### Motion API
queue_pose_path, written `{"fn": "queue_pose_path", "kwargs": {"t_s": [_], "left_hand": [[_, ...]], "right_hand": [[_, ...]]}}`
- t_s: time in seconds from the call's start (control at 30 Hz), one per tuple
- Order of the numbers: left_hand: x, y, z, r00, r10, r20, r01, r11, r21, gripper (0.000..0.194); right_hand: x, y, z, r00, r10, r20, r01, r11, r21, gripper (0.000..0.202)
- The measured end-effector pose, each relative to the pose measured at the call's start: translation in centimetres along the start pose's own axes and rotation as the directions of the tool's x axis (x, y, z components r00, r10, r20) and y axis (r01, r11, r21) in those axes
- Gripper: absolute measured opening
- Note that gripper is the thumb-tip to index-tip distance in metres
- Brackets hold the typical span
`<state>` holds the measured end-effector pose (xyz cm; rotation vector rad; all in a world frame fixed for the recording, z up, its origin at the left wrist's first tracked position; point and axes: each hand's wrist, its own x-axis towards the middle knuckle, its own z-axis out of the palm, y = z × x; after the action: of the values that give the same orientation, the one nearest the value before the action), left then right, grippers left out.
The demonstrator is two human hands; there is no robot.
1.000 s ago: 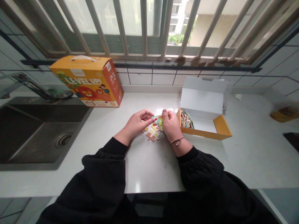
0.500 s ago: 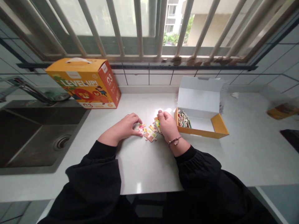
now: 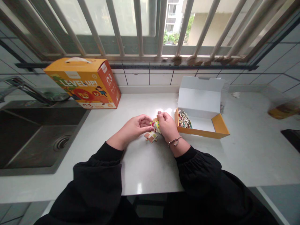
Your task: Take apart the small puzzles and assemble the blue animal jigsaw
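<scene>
Nearest the wearer, two black sleeves [image 3: 98, 178] reach over the pale bench [image 3: 150, 170]. The left hand [image 3: 132, 128] is drawn in narrow, thumb and fingers closed at the edge of a small bunch of bright puzzle pieces [image 3: 156, 124]. The right hand [image 3: 168, 126], with a bracelet [image 3: 174, 142] at the wrist, grips the same bunch from the other side, thumb uppermost. The exact count held cannot be determined.

Just below the fingers, loose pieces [image 3: 150, 137] in brown and pale yellow lie on the bench, close together. Whether any are interlocked cannot be confirmed.

Extent of work, as judged: a small share of the pieces is out, in the hands or directly beneath them. A larger visible share — the pile [image 3: 184, 120] — is inside the open box [image 3: 202, 132], heaped at its left end. No completed picture is seen; sorting or joining appears to be at an early stage.

Farther back, the box's white lid [image 3: 200, 97] stands raised. To the left, beside the sink [image 3: 35, 140], an orange carton [image 3: 86, 86] stands upright, its handle on top. Beyond everything — metal window bars [image 3: 140, 28] above white tiles [image 3: 161, 78].
</scene>
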<state>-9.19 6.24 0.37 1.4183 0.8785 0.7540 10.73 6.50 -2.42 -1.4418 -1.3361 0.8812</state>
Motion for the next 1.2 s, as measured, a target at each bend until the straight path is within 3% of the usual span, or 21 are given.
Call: {"fn": "queue_pose_path", "kwargs": {"t_s": [0.1, 0.17, 0.23, 0.3, 0.37, 0.43, 0.57, 0.73, 1.0, 1.13, 1.2], "left_hand": [[-0.3, 0.5, 0.9, 0.998, 0.02, 0.054, -0.019, 1.0, -0.006, 0.049], [-0.5, 0.7, 0.7, 0.998, 0.066, 0.002, -0.066, 0.986, 0.152, 0.051], [-0.7, 0.7, 0.3, 0.991, 0.13, -0.031, -0.104, 0.894, 0.436, 0.05], [-0.7, 0.6, -0.1, 0.987, 0.159, 0.011, -0.125, 0.728, 0.674, 0.054], [-0.7, 0.3, -0.2, 0.987, 0.139, 0.079, -0.148, 0.619, 0.771, 0.057], [-0.6, 0.0, -0.2, 0.987, 0.101, 0.123, -0.159, 0.591, 0.791, 0.049], [-0.5, -0.1, -0.1, 0.99, 0.058, 0.127, -0.135, 0.614, 0.777, 0.039], [-0.6, 0.3, -0.5, 0.997, 0.045, 0.067, -0.081, 0.621, 0.78, 0.05], [-0.8, 1.0, -1.7, 1.0, 0.004, -0.023, 0.016, 0.602, 0.798, 0.045], [-0.8, 0.9, -1.8, 0.995, 0.03, -0.097, 0.053, 0.664, 0.746, 0.044], [-0.7, 0.7, -1.4, 0.991, 0.022, -0.129, 0.067, 0.757, 0.65, 0.041]], "right_hand": [[0.1, 0.1, 0.0, 0.999, 0.028, -0.019, -0.027, 0.999, 0.026, 0.059], [0.2, 0.2, -0.1, 0.999, 0.028, -0.022, -0.027, 0.998, 0.062, 0.058], [0.2, 0.1, -0.1, 0.999, 0.015, -0.041, -0.011, 0.997, 0.079, 0.056], [0.2, 0.0, -0.2, 0.998, 0.008, -0.067, -0.002, 0.997, 0.078, 0.055], [0.1, -0.1, -0.2, 0.997, 0.008, -0.078, -0.002, 0.997, 0.072, 0.056], [0.1, -0.2, -0.2, 0.998, 0.006, -0.07, -0.001, 0.998, 0.068, 0.057], [0.0, -0.1, -0.1, 0.998, 0.012, -0.057, -0.008, 0.997, 0.074, 0.059], [0.0, 0.2, 0.0, 0.997, 0.04, -0.059, -0.032, 0.992, 0.125, 0.058], [0.0, 0.2, 0.4, 0.997, 0.052, -0.06, -0.033, 0.959, 0.283, 0.056], [-0.1, 0.2, 0.3, 0.996, 0.03, -0.078, -0.013, 0.976, 0.219, 0.057], [-0.1, 0.3, 0.3, 0.997, 0.022, -0.075, -0.007, 0.979, 0.204, 0.057]]}}
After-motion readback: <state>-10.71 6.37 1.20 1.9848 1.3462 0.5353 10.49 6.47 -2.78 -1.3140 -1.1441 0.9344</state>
